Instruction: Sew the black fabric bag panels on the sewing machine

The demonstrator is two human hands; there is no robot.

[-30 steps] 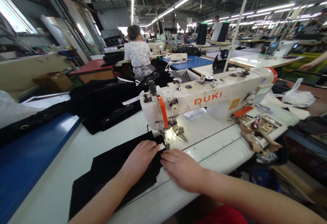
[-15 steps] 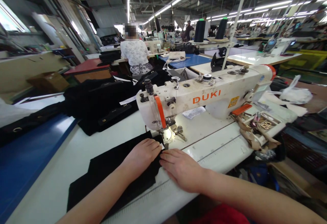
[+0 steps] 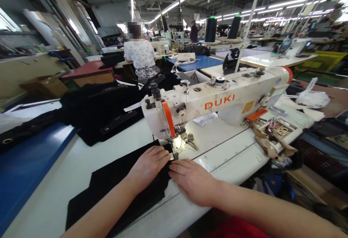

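Observation:
A black fabric piece (image 3: 108, 180) with a stepped outline lies on the white sewing table, one end by the presser foot of the white sewing machine (image 3: 190, 104). My left hand (image 3: 149, 163) rests over that end, fingers together and bent down onto the cloth left of the needle area. Close beside it, my right hand (image 3: 191, 180) has its fingers closed at the cloth's near edge, just in front of the foot. The thumbs are mostly hidden. A lamp lights the needle plate (image 3: 177, 144).
More black fabric pieces (image 3: 108, 104) with metal eyelets are heaped behind, left of the machine. A ruler strip (image 3: 231, 161) runs along the table's front. A tray (image 3: 285, 131) with metal rings and beige straps stands right. A person (image 3: 140, 55) sits further back.
The view has shifted slightly, and the scene sits a little further left. Both hands keep nearly the same place on the fabric. Less of a white patch shows by my left fingertips.

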